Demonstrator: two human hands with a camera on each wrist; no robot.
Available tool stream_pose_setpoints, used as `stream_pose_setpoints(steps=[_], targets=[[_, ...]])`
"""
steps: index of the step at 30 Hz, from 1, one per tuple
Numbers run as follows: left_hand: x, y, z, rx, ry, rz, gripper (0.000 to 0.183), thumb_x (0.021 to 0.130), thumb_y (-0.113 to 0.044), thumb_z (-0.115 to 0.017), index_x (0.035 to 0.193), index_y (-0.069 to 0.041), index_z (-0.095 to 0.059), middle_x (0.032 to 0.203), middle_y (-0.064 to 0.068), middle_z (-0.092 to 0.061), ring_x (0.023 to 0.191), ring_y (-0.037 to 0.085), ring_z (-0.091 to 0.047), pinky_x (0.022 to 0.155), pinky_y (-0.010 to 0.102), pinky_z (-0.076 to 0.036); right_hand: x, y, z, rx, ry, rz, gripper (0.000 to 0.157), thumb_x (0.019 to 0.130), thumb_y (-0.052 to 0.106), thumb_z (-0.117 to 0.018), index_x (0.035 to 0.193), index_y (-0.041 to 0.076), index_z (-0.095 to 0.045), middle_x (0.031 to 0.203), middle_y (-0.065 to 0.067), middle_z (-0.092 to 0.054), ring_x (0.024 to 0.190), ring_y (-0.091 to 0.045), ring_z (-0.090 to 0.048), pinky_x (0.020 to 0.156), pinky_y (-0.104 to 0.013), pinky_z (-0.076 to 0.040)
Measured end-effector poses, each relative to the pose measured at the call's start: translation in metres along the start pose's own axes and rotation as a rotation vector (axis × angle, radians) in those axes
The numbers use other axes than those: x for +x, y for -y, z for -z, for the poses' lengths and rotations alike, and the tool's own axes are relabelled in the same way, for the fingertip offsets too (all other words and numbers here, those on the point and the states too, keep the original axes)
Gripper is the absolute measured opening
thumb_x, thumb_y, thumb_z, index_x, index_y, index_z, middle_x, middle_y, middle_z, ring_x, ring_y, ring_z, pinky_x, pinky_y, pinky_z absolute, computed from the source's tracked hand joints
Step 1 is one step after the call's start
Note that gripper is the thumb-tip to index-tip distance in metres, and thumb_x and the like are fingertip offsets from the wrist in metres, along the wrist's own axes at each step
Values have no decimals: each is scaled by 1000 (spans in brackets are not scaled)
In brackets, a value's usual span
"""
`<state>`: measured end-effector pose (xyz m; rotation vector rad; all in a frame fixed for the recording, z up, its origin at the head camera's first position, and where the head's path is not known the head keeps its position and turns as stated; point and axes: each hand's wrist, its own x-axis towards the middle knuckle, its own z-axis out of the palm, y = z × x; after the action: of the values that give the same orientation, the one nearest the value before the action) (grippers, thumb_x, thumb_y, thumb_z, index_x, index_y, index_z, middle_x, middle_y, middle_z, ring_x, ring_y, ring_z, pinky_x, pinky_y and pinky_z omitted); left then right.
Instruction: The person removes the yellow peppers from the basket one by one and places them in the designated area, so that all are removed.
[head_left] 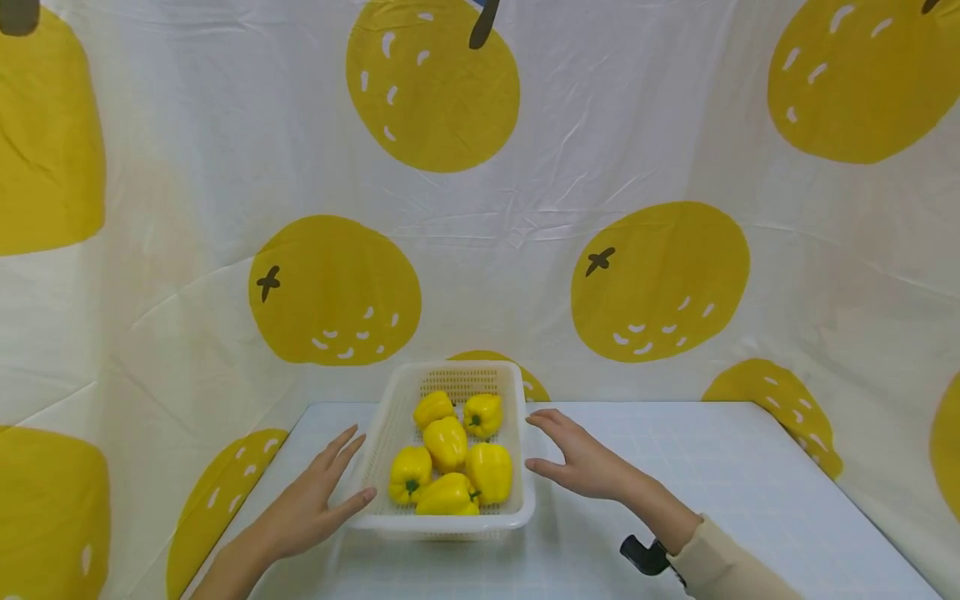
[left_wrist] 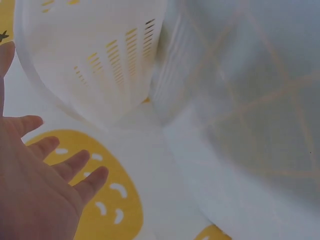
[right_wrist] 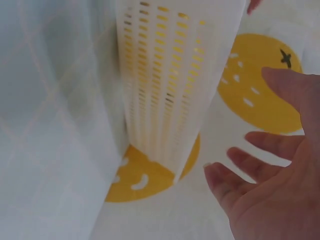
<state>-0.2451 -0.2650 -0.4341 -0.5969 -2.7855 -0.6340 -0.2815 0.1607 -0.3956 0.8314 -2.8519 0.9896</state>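
Just clear of basket rim (head_left: 519, 400), right fingers (right_wrist: 275, 144)

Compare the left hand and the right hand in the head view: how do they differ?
The left hand is left of the white basket; the right hand is right of it. The left hand sits lower in the picture than the right hand. A cream sleeve shows behind the right hand, only a bare forearm behind the left hand. Both are open and hold nothing.
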Motion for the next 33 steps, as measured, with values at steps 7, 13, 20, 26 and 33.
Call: stream_pose_setpoints(steps=[7, 13, 20, 26, 33], targets=[[1, 0, -7, -31, 7, 7, 84, 98, -60, -59, 163, -16, -29, 171, 2, -17, 149, 40, -32, 104, 70, -41, 8, 11, -10, -7, 38, 21, 65, 96, 36, -71, 150, 8, -48, 155, -14, -43, 139, -33, -46, 110, -57, -43], [0, -3, -10, -59, 32, 33, 87, 97, -62, -59, 163, -16, -27, 171, 3, -17, 148, 40, -34, 105, 69, -40, 18, 18, -19, -28, 80, 41, 65, 96, 34, -71, 150, 7, -48, 156, -14, -42, 140, -32, -45, 112, -55, -42], [1, -6, -15, -73, 77, 78, 92, 95, -64, -60, 164, -14, -24, 171, 5, -15, 149, 39, -34, 110, 66, -38, 27, 26, -31, -68, 102, 12, 69, 94, 38, -74, 150, 7, -49, 156, -13, -43, 137, -31, -48, 108, -55, -47], [1, -8, -18, -77, 119, 120, 95, 95, -66, -58, 165, -13, -20, 172, 5, -11, 148, 40, -34, 110, 66, -37, 36, 30, -46, -152, 81, -17, 70, 91, 39, -78, 146, 4, -53, 150, -12, -50, 129, -27, -54, 106, -49, -50], [1, -8, -21, -92, 165, 173, 99, 96, -68, -55, 165, -10, -14, 173, 8, -5, 152, 38, -27, 114, 65, -32, 44, 33, -61, -257, 51, -59, 62, 87, 40, -82, 135, 5, -63, 140, -10, -58, 111, -21, -60, 98, -41, -56]])
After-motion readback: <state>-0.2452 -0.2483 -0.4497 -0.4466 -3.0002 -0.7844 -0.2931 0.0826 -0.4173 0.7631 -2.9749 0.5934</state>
